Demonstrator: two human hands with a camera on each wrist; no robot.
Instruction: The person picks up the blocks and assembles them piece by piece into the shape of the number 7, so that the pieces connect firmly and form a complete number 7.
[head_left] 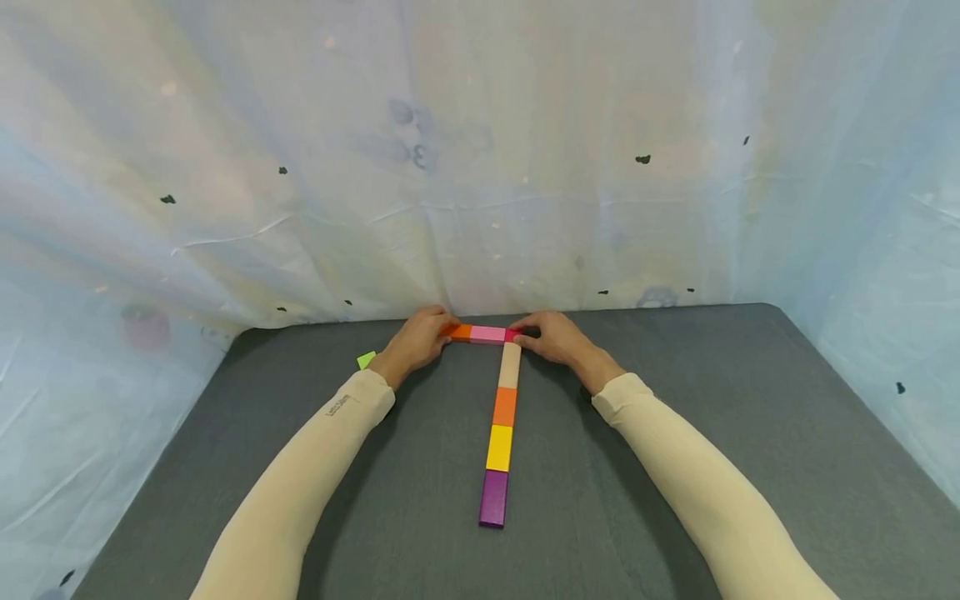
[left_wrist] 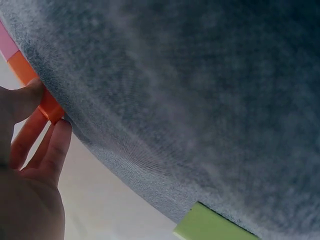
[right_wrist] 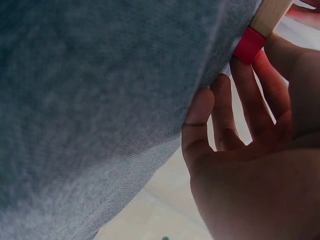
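Toward the far edge of the dark table, my left hand pinches an orange block at the left end of a short row. In the left wrist view the thumb lies on one side of that orange block and the fingers on the other. A pink block sits against it on the right. My right hand holds the red block at the row's right end between thumb and fingertips. The red block meets a pale wooden block in the right wrist view.
From the red block, a column runs toward me: the pale wooden block, an orange block, a yellow block and a purple block. A lime-green block lies beside my left wrist. Behind the table hangs a pale sheet.
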